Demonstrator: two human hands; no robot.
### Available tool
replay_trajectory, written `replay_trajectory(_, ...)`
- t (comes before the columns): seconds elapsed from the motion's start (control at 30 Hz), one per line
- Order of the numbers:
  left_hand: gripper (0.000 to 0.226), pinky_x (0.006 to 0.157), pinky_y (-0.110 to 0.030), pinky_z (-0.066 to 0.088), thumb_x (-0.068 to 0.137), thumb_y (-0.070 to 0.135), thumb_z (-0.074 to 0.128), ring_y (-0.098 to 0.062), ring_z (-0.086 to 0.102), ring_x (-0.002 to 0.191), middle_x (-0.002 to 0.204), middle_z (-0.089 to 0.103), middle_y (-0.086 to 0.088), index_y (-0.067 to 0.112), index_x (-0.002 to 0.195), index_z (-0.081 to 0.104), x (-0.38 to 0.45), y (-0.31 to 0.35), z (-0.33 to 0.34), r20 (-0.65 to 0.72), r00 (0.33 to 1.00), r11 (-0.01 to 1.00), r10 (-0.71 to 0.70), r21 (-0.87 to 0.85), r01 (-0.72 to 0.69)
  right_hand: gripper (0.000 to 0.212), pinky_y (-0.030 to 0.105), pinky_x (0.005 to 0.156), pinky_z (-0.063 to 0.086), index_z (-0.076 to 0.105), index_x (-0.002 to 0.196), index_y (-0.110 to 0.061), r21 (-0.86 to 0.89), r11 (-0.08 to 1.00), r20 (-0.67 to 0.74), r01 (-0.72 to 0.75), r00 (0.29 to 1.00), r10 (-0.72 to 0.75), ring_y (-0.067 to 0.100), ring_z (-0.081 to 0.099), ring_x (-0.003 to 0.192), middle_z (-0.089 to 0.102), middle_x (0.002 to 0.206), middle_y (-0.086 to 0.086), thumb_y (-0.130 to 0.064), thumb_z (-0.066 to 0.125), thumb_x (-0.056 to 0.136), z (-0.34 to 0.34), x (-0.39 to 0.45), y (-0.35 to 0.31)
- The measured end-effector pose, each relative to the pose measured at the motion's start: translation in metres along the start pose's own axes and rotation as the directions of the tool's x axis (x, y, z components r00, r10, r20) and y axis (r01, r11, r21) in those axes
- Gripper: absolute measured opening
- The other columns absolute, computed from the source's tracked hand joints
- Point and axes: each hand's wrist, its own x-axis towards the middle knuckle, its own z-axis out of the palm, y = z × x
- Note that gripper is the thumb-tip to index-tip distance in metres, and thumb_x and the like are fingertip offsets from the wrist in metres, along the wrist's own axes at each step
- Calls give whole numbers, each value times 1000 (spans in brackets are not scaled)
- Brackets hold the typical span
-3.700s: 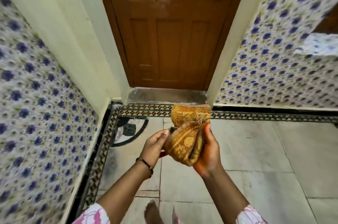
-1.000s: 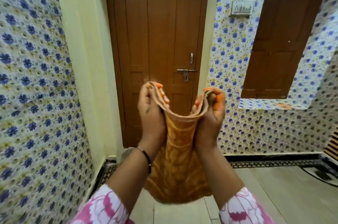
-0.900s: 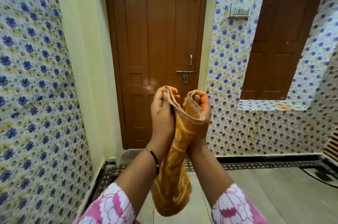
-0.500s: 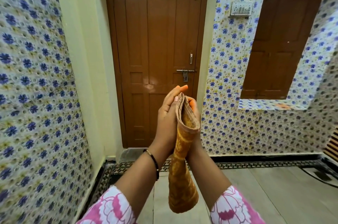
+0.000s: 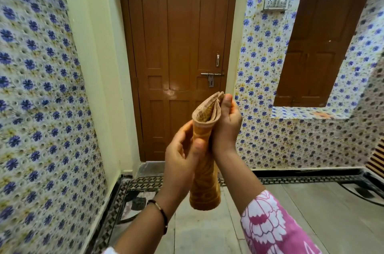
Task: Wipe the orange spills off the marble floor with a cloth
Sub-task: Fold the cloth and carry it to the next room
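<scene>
Right now the folded orange patterned cloth (image 5: 204, 162) hangs upright in the air before the brown wooden door (image 5: 178, 56), above the grey marble floor (image 5: 311, 212). Her right hand (image 5: 226, 127) pinches its top edge; the left hand (image 5: 182, 162) curls around the middle, thumb pressed on it.

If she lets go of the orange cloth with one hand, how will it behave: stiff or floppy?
Probably floppy: the cloth hangs in soft folds below the right hand and left hand. It looks light, since fingertips alone pinch it. It would likely unfold and droop.
</scene>
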Motion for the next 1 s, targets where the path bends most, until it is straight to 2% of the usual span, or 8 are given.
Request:
replay_trajectory(0.1, 21, 77, -29, 57, 83, 42, 65, -6, 66, 92, 96, 70, 14, 33, 102, 63, 5, 8, 8, -129, 977, 981, 171, 110, -157, 39, 43, 64, 51, 55, 78, -17, 4, 1000, -16, 14, 1000, -14, 22, 57, 67, 57, 72, 7, -47, 38, 97, -1, 1, -4)
replay_trajectory(0.2, 8, 67, -31, 56, 88, 26, 60, -6, 65, 78, 79, 70, 11, 25, 89, 68, 24, 14, 10, -253, 946, 978, 204, 102, -184, 35, 54, 76, 52, 56, 83, -21, 13, 999, 29, -37, 999, 36, 35, 60, 74, 56, 78, 22, -47, 38, 97, -9, -2, -6)
replay_trajectory(0.33, 9, 64, -21, 54, 91, 22, 59, -6, 68, 80, 79, 71, 11, 20, 90, 69, 42, 27, 9, -220, 969, 993, 117, 22, -115, 36, 37, 83, 56, 56, 105, -23, 65, 983, 247, -170, 957, 149, 30, 63, 98, 64, 103, 16, -52, 46, 86, -38, -11, 6)
replay_trajectory(0.47, 10, 73, -32, 58, 90, 22, 61, -17, 70, 87, 85, 73, 1, 17, 88, 69, 57, 32, 1, -204, 979, 996, -8, -85, -10, 64, 44, 97, 48, 55, 121, -16, -63, 882, 502, -467, 749, 433, 27, 60, 113, 67, 116, 6, -54, 73, 72, -61, -36, 40)
replay_trajectory(0.67, 20, 68, -34, 57, 91, 33, 59, -24, 69, 92, 92, 72, -6, 15, 95, 67, 69, 14, -26, -230, 921, 945, -315, -166, 282, 32, 39, 87, 54, 67, 97, -16, 26, 897, 491, -442, 787, 374, 22, 67, 100, 74, 97, 3, -25, 73, 67, -54, -37, 32)
replay_trajectory(0.8, 61, 80, -41, 55, 89, 64, 41, -30, 66, 101, 110, 68, -18, 15, 119, 61, 51, 0, -46, -5, 774, 755, -633, -224, 616, 31, 40, 88, 53, 69, 94, -14, 25, 899, 459, -438, 804, 379, 24, 68, 99, 74, 98, 6, -26, 73, 66, -48, -32, 26)
replay_trajectory(0.9, 66, 74, -38, 52, 86, 69, 35, -25, 67, 89, 92, 72, -11, 14, 111, 61, 28, -3, -49, 120, 686, 679, -718, -102, 727, 27, 40, 82, 55, 69, 93, -9, 40, 879, 413, -474, 809, 418, 26, 69, 94, 73, 94, 10, -24, 73, 71, -49, -28, 26)
replay_trajectory(1.0, 62, 78, -37, 53, 80, 55, 58, -22, 66, 96, 108, 69, -7, 18, 128, 52, 16, -12, -49, 91, 768, 770, -634, -22, 638, 19, 43, 80, 55, 66, 97, -9, -25, 826, 392, -564, 754, 526, 28, 68, 94, 73, 93, 9, -15, 71, 80, -55, -23, 28)
